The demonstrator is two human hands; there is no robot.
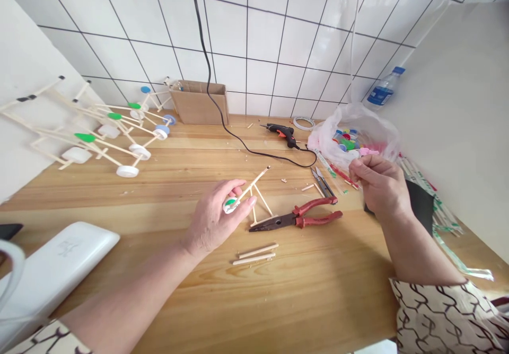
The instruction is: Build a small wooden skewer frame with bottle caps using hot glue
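My left hand is closed on a small frame of wooden sticks with a dark tip at its upper end. A green and white piece shows between thumb and fingers. My right hand is raised in a pinch in front of the plastic bag of coloured bottle caps; whatever its fingertips hold is too small to make out. Red-handled long-nose pliers lie beside the frame's lower end. Two loose wooden sticks rest nearer to me.
Finished-looking stick frames with cap wheels stand at left, by a cardboard box. A black glue gun trails its cable. Around it are a tape roll, snips and a water bottle. A white device sits front left.
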